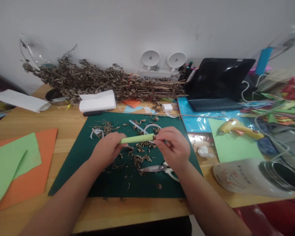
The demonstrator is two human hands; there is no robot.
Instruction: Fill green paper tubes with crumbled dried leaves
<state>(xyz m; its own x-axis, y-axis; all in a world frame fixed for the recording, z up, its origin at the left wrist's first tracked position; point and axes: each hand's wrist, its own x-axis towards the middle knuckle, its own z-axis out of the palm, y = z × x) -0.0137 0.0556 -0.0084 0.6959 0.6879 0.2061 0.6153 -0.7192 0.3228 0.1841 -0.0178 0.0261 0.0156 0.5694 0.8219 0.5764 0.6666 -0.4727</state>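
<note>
My left hand [110,147] grips one end of a light green paper tube [137,139], held level above a dark green cutting mat [88,183]. At the tube's right end, the fingers of my right hand [173,144] are pinched around a bit of dried leaf [154,137] by the opening. Crumbled dried leaves [140,160] lie scattered on the mat below. Scissors [159,168] with white handles rest under my right hand, partly hidden by the wrist. A white strip [135,126] lies behind the tube.
A long bundle of dried plants [93,78] runs along the wall. A tablet [218,78], a yellow glue gun [241,128] and a tipped bottle [238,177] are at the right. Green paper [7,167] over orange paper [49,147] lies left; a white roll [98,103] sits behind the mat.
</note>
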